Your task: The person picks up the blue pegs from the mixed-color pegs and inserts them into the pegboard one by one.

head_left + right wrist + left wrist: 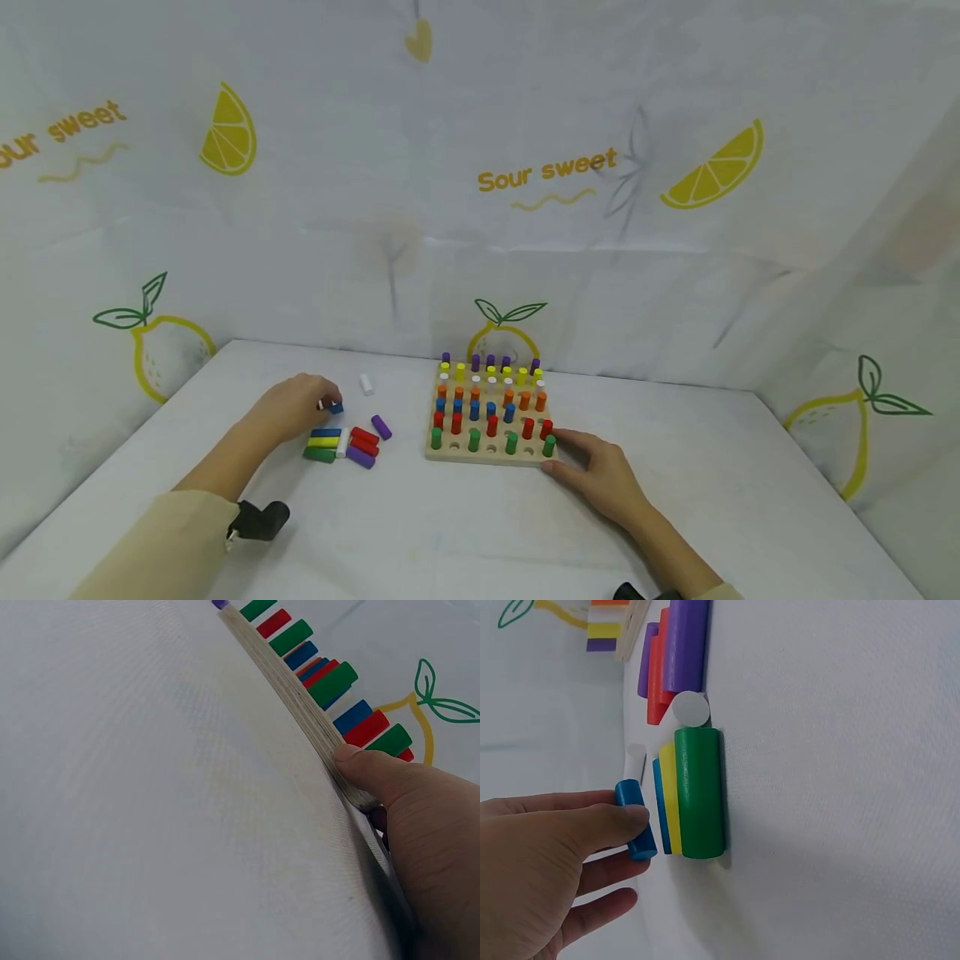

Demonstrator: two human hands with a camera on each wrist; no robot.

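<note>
Between thumb and fingers, my left hand (296, 406) pinches a short blue peg (634, 814), held beside a row of loose pegs. That row has a green peg (700, 795), a yellow peg (672, 799) and another blue peg (326, 432), lying side by side. My right hand (603, 477) grips the near right corner of a wooden pegboard (487, 458), its thumb (356, 759) on the front edge. Coloured pegs stand upright in the board in rows: green nearest, then red, blue, orange, white, yellow and purple at the back. Some holes between them show bare.
Right of the green peg lie a white peg (342, 443), red pegs (365, 436) and a purple peg (361, 457). Another purple peg (381, 427) lies closer to the board, and a white peg (366, 384) farther back. A lemon-printed cloth (360, 275) hangs behind the white table (465, 533).
</note>
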